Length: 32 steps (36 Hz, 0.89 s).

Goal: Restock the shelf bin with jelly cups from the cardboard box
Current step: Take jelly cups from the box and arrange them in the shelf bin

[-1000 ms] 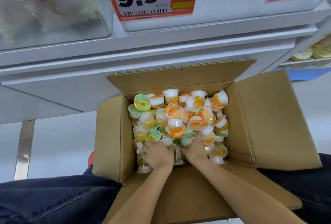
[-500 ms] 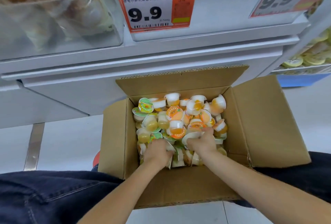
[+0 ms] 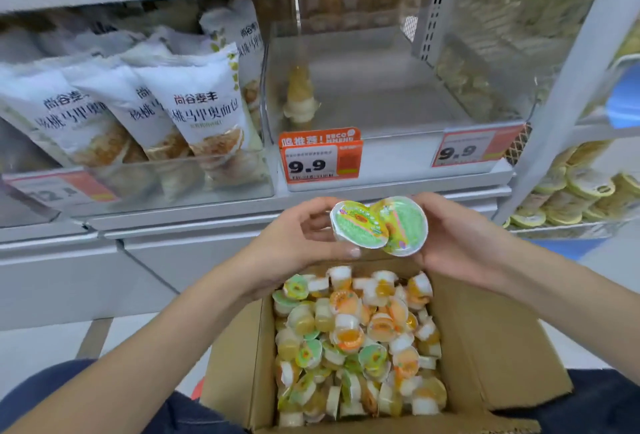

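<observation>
- Half a second ago both hands were down among the jelly cups in the cardboard box; now they are lifted clear of it and level with the shelf's front edge.
- My left hand curls its fingers and thumb around a green-lidded jelly cup, foil lid facing me.
- My right hand cradles a second green-lidded cup with the fingers wrapped behind it. The two cups touch, the left one overlapping the right one's rim.
- So each grip is closed on a cup. I cannot tell whether more cups sit hidden in either palm.
- The view has also tilted upward: the clear shelf bin above the 9.9 price tag is now visible. It looks nearly bare, with only a small stack of pale cups against its left wall.
- I read this as the pick being done and the carry under way. The cups are below and in front of the bin's front wall, not yet over it.
- The box below remains heaped with loose jelly cups, so I judge the restock to be at an early stage with many trips left.
- The bin to the left holds white bread bags, so the cups must go right of that divider.
</observation>
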Motion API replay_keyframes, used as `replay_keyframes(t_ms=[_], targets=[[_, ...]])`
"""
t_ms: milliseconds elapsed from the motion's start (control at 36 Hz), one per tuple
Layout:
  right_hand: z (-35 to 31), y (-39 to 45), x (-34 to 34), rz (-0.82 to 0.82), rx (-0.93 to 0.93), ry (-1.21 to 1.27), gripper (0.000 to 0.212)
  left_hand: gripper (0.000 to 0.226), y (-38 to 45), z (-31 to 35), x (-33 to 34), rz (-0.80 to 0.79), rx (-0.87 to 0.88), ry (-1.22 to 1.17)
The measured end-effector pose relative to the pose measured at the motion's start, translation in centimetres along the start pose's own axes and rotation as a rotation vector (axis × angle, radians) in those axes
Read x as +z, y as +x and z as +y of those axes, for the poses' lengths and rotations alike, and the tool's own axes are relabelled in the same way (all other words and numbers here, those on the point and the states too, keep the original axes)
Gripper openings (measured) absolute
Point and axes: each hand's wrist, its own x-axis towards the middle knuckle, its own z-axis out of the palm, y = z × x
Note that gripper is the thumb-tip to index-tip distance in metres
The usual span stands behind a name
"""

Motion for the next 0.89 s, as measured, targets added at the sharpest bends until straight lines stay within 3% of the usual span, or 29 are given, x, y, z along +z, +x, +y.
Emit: replay_keyframes(t_ms=[139,278,417,500,639,750,889], targets=[[0.0,0.2,0.2,0.053,-0.185,-0.121,0.037,0.044,0.4,0.7,1.1,0.026,-0.017,-0.135],[-1.5,0.5,1.0,-0.014,-0.355,-0.25,0.037,0.046,0.9,0.2,1.0,0.01,-0.08,-0.216],[-1.8,0.9,1.5,-0.082,-0.422,-0.702,0.039,0.017,2.0,-0.5,1.4,0.041,-0.112,-0.551],[-1.7,1.6,1.2,-0.102,-0.438,-0.779,0.042,0.031,2.3,-0.6,1.4,0.053,-0.173,-0.746],[-1.1,2.3,0.5,-0.094,-0.478,-0.848,0.045,0.059,2.7,-0.8,1.0,0.007,-0.214,-0.734],[-0.6,2.4,0.1,-0.075,-0.485,-0.888,0.048,0.061,2.7,-1.0,0.8,-0.143,-0.168,-0.782],[-0.6,2.1,0.5,-0.126,-0.477,-0.996,0.063,0.065,2.9,-1.3,0.6,-0.103,-0.236,-0.814]])
